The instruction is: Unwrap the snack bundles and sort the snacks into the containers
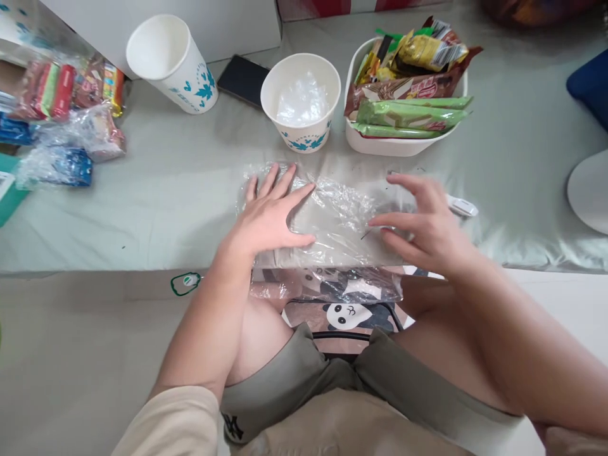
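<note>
While our left hand (pixel 268 218) lies spread flat on the clear plastic bag (pixel 337 215), pinning it to the table (pixel 156 209) edge at six o'clock from the nearer paper cup (pixel 304 138), our right hand (pixel 422 221) hovers open at its three o'clock side, fingertips grazing the crinkled film, seemingly to smooth it.

Paper cup (pixel 301 101) sits left of snack tub (pixel 403 144).

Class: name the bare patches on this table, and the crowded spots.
Bare cloth: between the left hand and the wrapped sweets; between the snack tray and the white disc. Crowded: paper cup, phone and plastic bag at centre.
</note>
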Demonstrator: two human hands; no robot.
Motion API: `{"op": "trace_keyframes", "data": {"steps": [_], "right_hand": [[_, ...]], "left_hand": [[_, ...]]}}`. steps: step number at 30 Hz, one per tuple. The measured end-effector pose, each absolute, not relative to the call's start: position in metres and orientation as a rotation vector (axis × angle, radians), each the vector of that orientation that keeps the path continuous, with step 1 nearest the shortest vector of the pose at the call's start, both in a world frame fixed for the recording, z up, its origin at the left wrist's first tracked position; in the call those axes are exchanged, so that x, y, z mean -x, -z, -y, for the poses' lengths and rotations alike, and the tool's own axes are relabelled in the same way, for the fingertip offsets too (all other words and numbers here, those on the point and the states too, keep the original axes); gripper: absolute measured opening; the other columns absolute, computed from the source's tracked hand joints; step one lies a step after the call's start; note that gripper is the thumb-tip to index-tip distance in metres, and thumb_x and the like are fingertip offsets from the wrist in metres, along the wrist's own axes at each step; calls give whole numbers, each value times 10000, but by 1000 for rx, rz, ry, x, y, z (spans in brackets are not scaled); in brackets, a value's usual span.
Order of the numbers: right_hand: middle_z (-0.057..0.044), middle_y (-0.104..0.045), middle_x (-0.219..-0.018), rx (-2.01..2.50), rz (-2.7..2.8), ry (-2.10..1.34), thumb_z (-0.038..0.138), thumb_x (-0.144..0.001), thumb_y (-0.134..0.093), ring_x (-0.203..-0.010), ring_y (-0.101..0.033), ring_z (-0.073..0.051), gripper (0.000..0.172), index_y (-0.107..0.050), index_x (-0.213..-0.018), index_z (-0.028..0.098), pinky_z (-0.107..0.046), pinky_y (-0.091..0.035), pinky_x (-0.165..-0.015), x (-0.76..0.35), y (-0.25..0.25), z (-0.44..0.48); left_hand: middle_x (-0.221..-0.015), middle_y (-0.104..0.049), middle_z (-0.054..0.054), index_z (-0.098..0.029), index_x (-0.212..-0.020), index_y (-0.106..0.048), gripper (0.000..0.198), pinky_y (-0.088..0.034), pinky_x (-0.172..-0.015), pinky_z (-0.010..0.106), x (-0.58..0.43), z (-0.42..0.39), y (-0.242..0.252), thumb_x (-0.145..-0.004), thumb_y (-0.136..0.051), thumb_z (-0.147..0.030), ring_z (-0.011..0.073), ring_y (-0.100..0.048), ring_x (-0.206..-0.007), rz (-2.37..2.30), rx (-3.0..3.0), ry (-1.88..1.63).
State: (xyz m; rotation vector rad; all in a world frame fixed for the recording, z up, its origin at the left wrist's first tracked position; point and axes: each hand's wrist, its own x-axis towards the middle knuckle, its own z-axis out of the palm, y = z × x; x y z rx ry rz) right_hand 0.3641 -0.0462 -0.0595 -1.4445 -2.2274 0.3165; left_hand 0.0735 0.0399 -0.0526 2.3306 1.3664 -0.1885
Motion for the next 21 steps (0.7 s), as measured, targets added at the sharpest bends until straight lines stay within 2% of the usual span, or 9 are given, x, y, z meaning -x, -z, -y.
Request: {"op": "trace_keyframes", "data": {"steps": [2, 3, 6, 8, 12, 14, 17, 21], "right_hand": [[-74, -596, -1504, 1480, 2321, -318, 303, -930, -581, -1439, -491, -431, 256, -770, -1101, 318, -668, -437, -1108, -359, 65, 42], [-80, -624, -1477, 1496, 2330, -320, 299, -931, -572, -1438, -494, -435, 299, -749, -1172, 319, -676, -434, -1107, -357, 66, 40], [-99, -723, -1307, 1582, 2174, -370, 296, -933, -553, -1300, -618, -386, 445, -643, -1369, 308, -633, -494, -1063, -356, 70, 33], [-110, -740, -1222, 1674, 2029, -379, 293, -931, -550, -1204, -663, -366, 493, -600, -1422, 290, -621, -518, -1036, -358, 72, 29], [-158, -701, -1202, 1770, 1850, -71, 271, -902, -597, -1199, -633, -410, 469, -628, -1370, 271, -678, -495, -1001, -360, 68, 31], [-140, -707, -1158, 1570, 1912, 19, 205, -878, -612, -1115, -672, -363, 409, -656, -1278, 280, -594, -546, -940, -356, 59, 37], [-68, -741, -1056, 1054, 2185, -247, 108, -840, -566, -956, -721, -254, 363, -648, -1151, 278, -446, -595, -850, -352, 46, 46], [-65, -745, -1145, 837, 2335, -598, 118, -801, -511, -1109, -713, -265, 393, -617, -1153, 256, -473, -582, -996, -363, 39, 49]], "left_hand": [[-1787, -105, 56, -349, -1616, -388, 1038, 0, -1310, 644, -74, -38, 51, -706, -850, -537, 428, -40, -1643, -1332, -2341, 204], [-1786, -107, 57, -350, -1616, -388, 1032, -2, -1312, 639, -74, -38, 50, -710, -844, -542, 421, -44, -1645, -1326, -2344, 206], [-1786, -113, 48, -357, -1614, -392, 1019, -2, -1317, 629, -74, -37, 50, -717, -835, -556, 408, -46, -1648, -1316, -2351, 198], [-1786, -111, 44, -357, -1615, -390, 1018, 1, -1317, 629, -73, -37, 51, -721, -833, -559, 410, -40, -1647, -1316, -2349, 183], [-1788, -87, 43, -360, -1623, -371, 937, -9, -1308, 655, -72, -36, 53, -802, -763, -585, 418, -2, -1646, -1363, -2314, 150], [-1789, -82, 36, -372, -1623, -368, 881, -20, -1303, 671, -71, -37, 55, -846, -712, -606, 420, 6, -1645, -1374, -2306, 132], [-1785, -115, 33, -376, -1614, -388, 838, -40, -1301, 683, -71, -39, 56, -866, -694, -598, 430, -32, -1643, -1375, -2320, 103], [-1765, -219, 19, -372, -1569, -473, 700, -83, -1301, 692, -72, -43, 57, -910, -649, -532, 429, -109, -1637, -1435, -2324, 19]]}}
